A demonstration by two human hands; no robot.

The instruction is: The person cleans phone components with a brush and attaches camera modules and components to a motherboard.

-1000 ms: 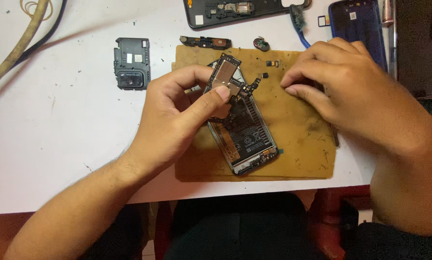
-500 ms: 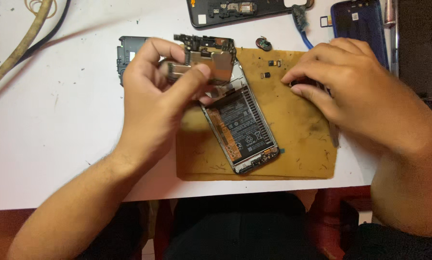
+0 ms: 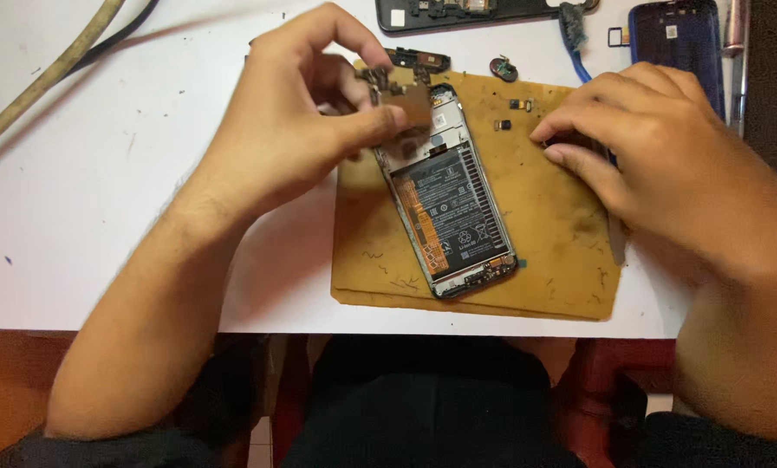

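Note:
An opened phone with its battery showing lies on a brown work mat. My left hand pinches a small circuit board between thumb and fingers, holding it above the top end of the phone. My right hand rests on the mat's right side, fingers curled down over a dark tool whose tip is hidden. Two tiny loose parts lie on the mat between the phone and my right hand.
A white table carries the mat. Another opened phone frame lies at the back, a blue back cover at the back right, a small round part near the mat's top edge. A thick tan cable crosses the far left.
My left hand lifted the small board off the phone, swung it left toward the table, and now holds it back over the phone's top end. My right hand stayed put.

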